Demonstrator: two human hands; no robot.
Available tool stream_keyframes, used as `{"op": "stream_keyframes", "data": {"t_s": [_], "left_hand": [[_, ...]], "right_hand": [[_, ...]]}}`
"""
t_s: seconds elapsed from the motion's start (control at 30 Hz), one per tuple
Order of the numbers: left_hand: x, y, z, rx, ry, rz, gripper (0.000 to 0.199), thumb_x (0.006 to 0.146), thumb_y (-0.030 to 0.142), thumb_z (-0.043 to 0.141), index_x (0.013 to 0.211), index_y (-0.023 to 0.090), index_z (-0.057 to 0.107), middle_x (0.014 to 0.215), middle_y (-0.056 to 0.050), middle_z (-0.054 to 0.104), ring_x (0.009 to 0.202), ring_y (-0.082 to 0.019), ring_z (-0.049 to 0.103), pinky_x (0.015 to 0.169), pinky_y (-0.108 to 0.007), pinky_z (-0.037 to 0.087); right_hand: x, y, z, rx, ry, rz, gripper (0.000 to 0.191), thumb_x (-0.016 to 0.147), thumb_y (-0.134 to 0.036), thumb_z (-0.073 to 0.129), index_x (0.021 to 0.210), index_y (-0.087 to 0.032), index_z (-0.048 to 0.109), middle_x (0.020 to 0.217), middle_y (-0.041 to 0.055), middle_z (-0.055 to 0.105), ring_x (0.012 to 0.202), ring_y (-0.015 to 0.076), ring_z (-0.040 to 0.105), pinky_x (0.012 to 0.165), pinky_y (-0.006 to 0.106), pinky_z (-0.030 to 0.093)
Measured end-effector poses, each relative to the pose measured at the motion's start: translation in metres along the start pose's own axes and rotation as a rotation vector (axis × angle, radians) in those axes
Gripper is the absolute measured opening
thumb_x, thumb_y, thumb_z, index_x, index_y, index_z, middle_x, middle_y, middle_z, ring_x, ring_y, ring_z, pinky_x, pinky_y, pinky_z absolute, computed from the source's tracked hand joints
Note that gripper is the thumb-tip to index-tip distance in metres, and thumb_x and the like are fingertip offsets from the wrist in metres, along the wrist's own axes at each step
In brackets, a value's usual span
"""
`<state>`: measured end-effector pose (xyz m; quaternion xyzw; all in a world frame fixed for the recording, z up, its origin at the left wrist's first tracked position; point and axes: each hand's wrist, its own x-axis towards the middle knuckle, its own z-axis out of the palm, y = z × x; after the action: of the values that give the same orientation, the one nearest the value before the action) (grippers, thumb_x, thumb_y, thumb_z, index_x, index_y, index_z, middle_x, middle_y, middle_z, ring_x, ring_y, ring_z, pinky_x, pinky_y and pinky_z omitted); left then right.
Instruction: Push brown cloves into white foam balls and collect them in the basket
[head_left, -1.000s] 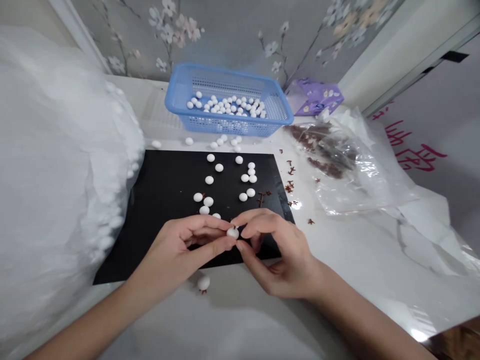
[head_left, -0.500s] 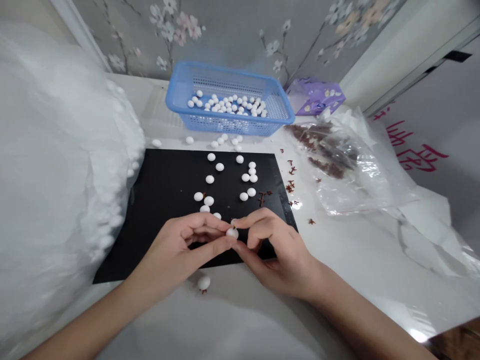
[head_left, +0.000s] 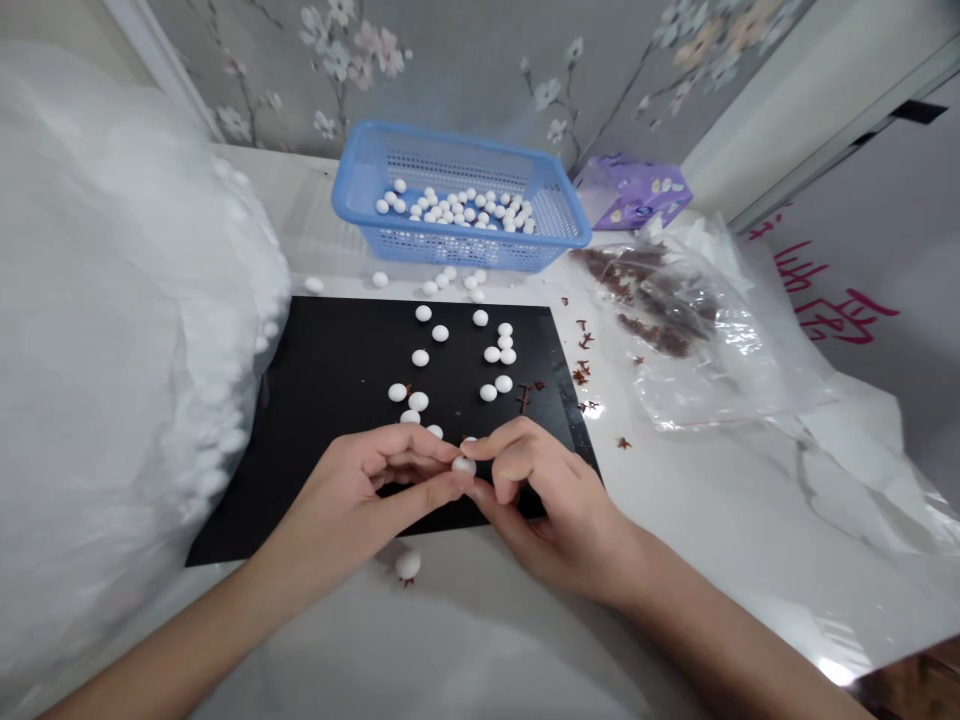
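Over the front of a black mat (head_left: 330,370), my left hand (head_left: 375,485) pinches a small white ball (head_left: 463,466) between thumb and fingers. My right hand (head_left: 551,495) meets it from the other side, index fingertip on top and thumb against its lower right. Whether a small brown piece sits under that fingertip is hidden. Several white balls (head_left: 420,358) lie scattered over the mat, a few just beyond my fingers. Below my left hand, another white ball (head_left: 407,565) rests on the table with a brown star-shaped piece (head_left: 408,582) at its base.
A blue basket (head_left: 480,245) of white balls stands at the back. Brown star-shaped pieces (head_left: 582,372) lie along the mat's right edge, near a clear plastic bag (head_left: 697,375) of more. A large white bag (head_left: 112,350) fills the left. Behind sits a purple packet (head_left: 634,192).
My right index fingertip has come slightly lower onto the held ball; the brown bit glimpsed there before is now covered. Everything else stays in place.
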<state>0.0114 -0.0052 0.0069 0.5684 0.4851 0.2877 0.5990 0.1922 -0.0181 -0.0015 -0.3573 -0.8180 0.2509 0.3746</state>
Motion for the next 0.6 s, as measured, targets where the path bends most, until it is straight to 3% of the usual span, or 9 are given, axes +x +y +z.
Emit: {"op": "stream_keyframes", "data": {"t_s": [0.4, 0.6], "left_hand": [[-0.0007, 0.0020, 0.0004, 0.042, -0.004, -0.014, 0.009, 0.074, 0.029, 0.066, 0.077, 0.022, 0.069, 0.074, 0.002, 0.070, 0.069, -0.012, 0.065, 0.062, -0.018, 0.052], [0.0001, 0.0005, 0.0006, 0.023, -0.014, -0.002, 0.007, 0.074, 0.028, 0.065, 0.077, 0.023, 0.069, 0.075, 0.003, 0.071, 0.070, -0.010, 0.065, 0.063, -0.015, 0.050]], "right_hand": [[0.0009, 0.0005, -0.0038, 0.056, -0.089, 0.042, 0.026, 0.081, -0.004, 0.048, 0.075, -0.023, 0.031, 0.075, -0.0013, 0.047, 0.083, 0.0127, 0.059, 0.059, 0.021, 0.047], [0.0034, -0.0003, -0.0046, 0.023, -0.129, 0.070, 0.025, 0.083, -0.005, 0.047, 0.076, -0.023, 0.030, 0.081, 0.0001, 0.049, 0.084, 0.0131, 0.058, 0.055, 0.021, 0.044]]}}
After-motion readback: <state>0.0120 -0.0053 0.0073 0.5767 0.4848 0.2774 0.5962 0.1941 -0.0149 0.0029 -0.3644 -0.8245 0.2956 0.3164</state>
